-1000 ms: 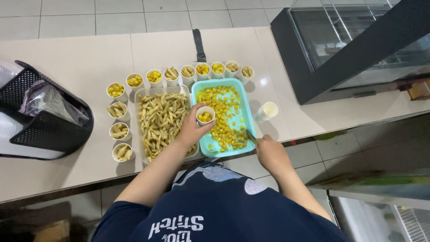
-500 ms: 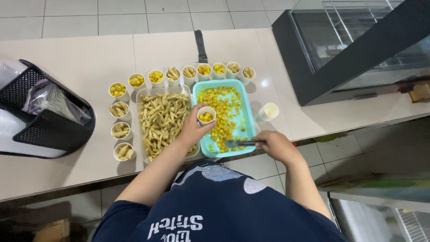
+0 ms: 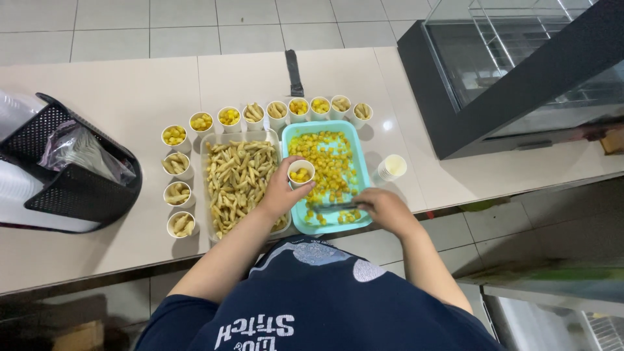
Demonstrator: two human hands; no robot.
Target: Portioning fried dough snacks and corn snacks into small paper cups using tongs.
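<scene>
Head view is showing you filling paper cups: eleven on the bench [image 3: 97,253] are already holding food, and one more is in your grasp. Your right hand [image 3: 385,209] is closing on tongs [image 3: 333,206] over the teal tray [image 3: 290,134] of yellow nuggets. Your left hand [image 3: 281,193] is gripping a part-filled cup [image 3: 301,173] above that tray, beside the tray of pale fries [image 3: 237,177]. Farther off, filled cups [image 3: 229,117] are lining both trays.

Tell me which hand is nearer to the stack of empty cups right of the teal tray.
Right. The right hand sits just below the stack of empty cups; the left hand is across the teal tray, holding a small cup.
</scene>
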